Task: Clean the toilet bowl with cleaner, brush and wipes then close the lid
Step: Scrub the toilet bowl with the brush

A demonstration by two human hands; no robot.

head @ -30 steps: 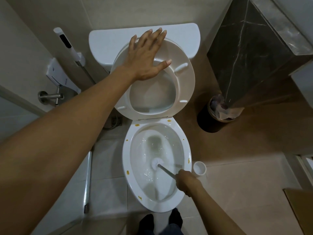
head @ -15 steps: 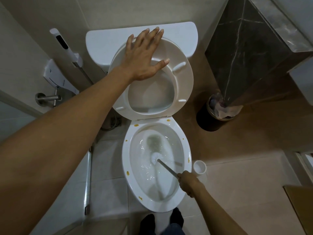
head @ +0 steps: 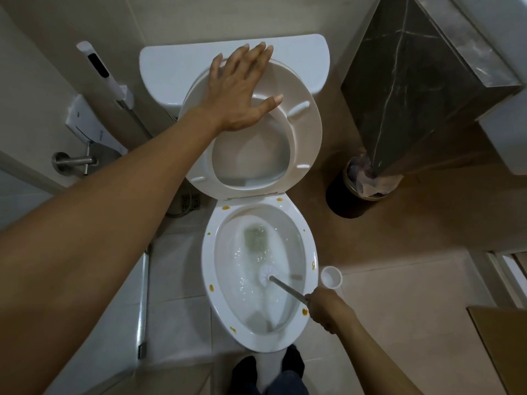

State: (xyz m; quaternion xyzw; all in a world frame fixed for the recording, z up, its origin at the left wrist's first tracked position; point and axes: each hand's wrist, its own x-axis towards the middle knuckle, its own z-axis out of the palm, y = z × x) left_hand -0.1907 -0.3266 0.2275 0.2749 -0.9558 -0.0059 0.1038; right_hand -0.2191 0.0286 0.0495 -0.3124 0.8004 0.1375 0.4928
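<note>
The white toilet bowl (head: 209, 269) stands in the middle with water swirling inside and several orange-brown spots on its rim. The raised seat and lid (head: 303, 132) lean back against the tank (head: 171, 67). My left hand (head: 239, 92) lies flat on the seat's upper part, fingers spread, holding nothing. My right hand (head: 328, 307) is shut on the grey handle of the toilet brush (head: 266, 276); its white head sits inside the bowl at the right of the water.
A white brush holder (head: 330, 277) stands on the floor right of the bowl. A dark bin with a liner (head: 356, 192) sits beside a dark marble cabinet (head: 413, 81). A bidet sprayer (head: 99, 69) hangs on the left wall. My feet (head: 268, 369) stand at the bowl's front.
The brush head has shifted slightly inside the bowl and the water has become more agitated. My left hand has stayed flat on the raised seat.
</note>
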